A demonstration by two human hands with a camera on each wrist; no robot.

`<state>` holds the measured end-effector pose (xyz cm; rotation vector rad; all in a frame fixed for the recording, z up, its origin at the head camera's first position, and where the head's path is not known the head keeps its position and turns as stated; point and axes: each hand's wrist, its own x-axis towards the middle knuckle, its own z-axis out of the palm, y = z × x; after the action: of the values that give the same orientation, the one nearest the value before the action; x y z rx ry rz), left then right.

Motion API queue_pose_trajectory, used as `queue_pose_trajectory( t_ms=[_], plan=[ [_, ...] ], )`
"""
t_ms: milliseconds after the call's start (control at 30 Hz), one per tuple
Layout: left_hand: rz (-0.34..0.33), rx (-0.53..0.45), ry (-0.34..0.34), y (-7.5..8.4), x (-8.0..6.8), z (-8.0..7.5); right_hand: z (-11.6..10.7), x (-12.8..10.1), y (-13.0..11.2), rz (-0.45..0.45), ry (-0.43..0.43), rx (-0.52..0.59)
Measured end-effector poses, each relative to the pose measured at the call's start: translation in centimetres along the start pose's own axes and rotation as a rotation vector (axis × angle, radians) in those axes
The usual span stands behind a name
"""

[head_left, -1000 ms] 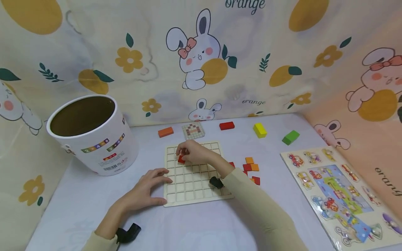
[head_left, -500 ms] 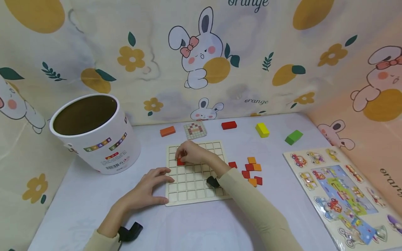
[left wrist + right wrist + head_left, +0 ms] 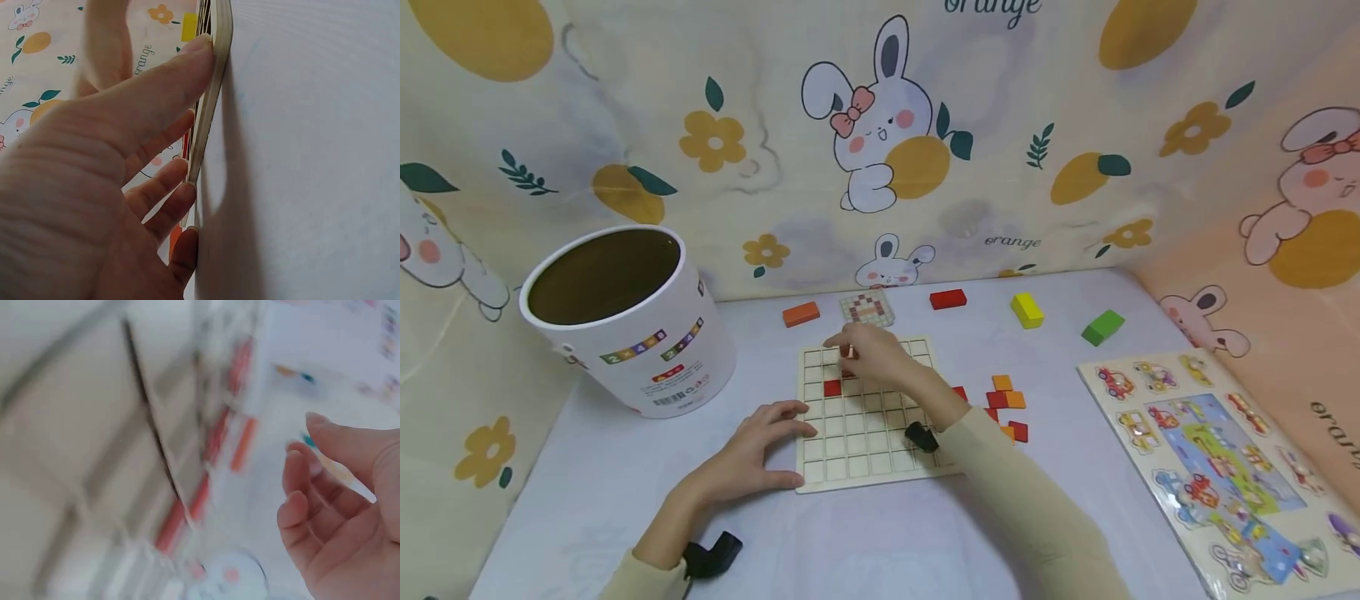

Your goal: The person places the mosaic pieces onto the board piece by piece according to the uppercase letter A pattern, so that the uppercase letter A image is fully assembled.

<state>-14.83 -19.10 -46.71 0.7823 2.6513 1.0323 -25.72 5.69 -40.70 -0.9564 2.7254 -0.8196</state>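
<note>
Head view: my left hand (image 3: 751, 457) braces the grid board (image 3: 865, 454); right hand (image 3: 874, 357) hovers above, fingers relaxed, grasping nothing.

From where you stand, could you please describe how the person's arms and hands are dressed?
Both hands, the left hand and the right hand, are bare. Each arm wears a long beige sleeve ending at the wrist. A small black device is strapped at the left wrist, another at the right.
</note>
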Motion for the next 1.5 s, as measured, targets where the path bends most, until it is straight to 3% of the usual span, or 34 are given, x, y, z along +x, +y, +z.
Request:
queue_pose_trajectory(
  t_ms=[100, 333, 500, 667, 867, 1000, 1233, 1500],
  plan=[
    [-0.006, -0.010, -0.003, 0.1, 0.0, 0.0, -2.8, -2.2, 1.3, 0.021, 0.020, 0.094],
    [-0.020, -0.012, -0.007, 0.2, 0.1, 0.0, -7.0, -8.7, 6.6, 0.153, -0.101, 0.231],
    [-0.027, -0.015, -0.010, 0.1, 0.1, 0.0, -6.5, -12.9, 8.8, 0.168, -0.150, 0.269],
    [-0.015, -0.005, -0.009, 0.1, 0.1, 0.1, -5.0, -15.7, 8.5, 0.131, -0.168, 0.303],
    [-0.016, -0.004, -0.006, 0.2, 0.1, 0.1, -3.6, -17.7, 7.7, 0.117, -0.201, 0.349],
    [-0.023, -0.011, -0.005, 0.2, 0.0, 0.1, -2.8, -18.4, 7.8, 0.131, -0.179, 0.368],
    [-0.028, -0.016, -0.004, 0.2, -0.1, 0.0, -2.1, -18.8, 8.0, 0.115, -0.145, 0.346],
    [-0.025, -0.012, -0.006, 0.1, 0.0, 0.1, -2.2, -19.0, 7.5, 0.089, -0.170, 0.317]
  ],
)
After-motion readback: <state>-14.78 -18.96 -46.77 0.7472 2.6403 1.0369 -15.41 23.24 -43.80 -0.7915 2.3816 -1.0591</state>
